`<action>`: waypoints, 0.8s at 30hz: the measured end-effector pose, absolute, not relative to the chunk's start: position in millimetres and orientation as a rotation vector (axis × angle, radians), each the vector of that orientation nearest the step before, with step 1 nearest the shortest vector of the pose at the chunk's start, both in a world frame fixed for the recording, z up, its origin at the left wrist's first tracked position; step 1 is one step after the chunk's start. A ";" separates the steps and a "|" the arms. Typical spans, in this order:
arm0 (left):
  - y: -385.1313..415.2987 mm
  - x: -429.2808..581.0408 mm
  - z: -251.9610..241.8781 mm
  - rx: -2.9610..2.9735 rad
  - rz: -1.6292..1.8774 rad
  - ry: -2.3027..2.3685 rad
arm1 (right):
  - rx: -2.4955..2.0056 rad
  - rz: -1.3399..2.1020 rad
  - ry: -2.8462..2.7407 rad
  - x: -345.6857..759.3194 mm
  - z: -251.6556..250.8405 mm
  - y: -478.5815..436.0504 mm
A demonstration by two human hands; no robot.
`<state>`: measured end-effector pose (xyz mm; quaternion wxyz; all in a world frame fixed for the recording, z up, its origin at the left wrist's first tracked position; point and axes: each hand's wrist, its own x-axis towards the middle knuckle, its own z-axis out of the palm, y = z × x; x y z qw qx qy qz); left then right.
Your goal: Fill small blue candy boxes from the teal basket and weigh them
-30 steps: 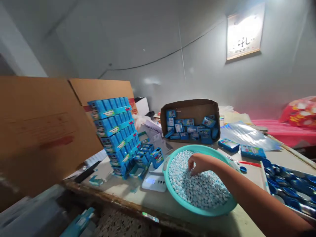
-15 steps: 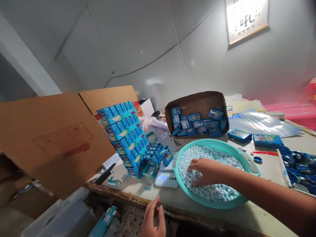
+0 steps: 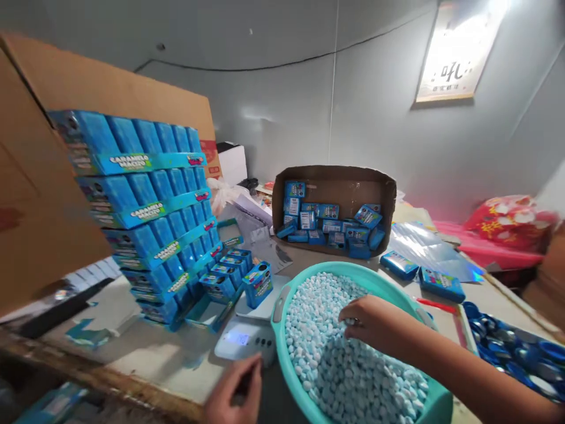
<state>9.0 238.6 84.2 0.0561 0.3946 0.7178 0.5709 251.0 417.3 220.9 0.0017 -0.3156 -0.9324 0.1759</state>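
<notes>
Your right hand (image 3: 375,321) curled onto candies (image 3: 344,377), lower centre; left hand (image 3: 233,394) pinched together, contents unclear. Boxes (image 3: 145,206) stacked left; basin (image 3: 335,266) heaped.

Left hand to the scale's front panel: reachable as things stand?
Probably yes. The left hand sits just in front of the scale, with nothing between them. The teal basin abuts the scale's side but doesn't cover its display, and the blue box stands on the platform behind it.

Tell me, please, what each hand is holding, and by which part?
The right hand rests curled among the pale blue pellets in the teal basin; a firm hold cannot be told. The left hand has pinched fingers, contents unclear.
</notes>
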 end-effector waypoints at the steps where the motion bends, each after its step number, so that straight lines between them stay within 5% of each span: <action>1: 249.5 3.6 99.3 1.107 1.772 2.257 | -0.997 0.589 -2.902 246.6 224.7 420.0; 9: 381.0 -61.6 198.7 0.583 2.696 1.575 | -1.087 0.433 -2.942 169.8 270.4 446.3; 15: 402.2 -79.4 172.8 1.206 2.106 1.503 | -0.957 0.251 -3.024 106.1 298.4 467.7; 24: 427.6 -113.5 151.2 0.901 1.629 1.030 | -0.973 0.360 -3.361 6.9 302.3 494.4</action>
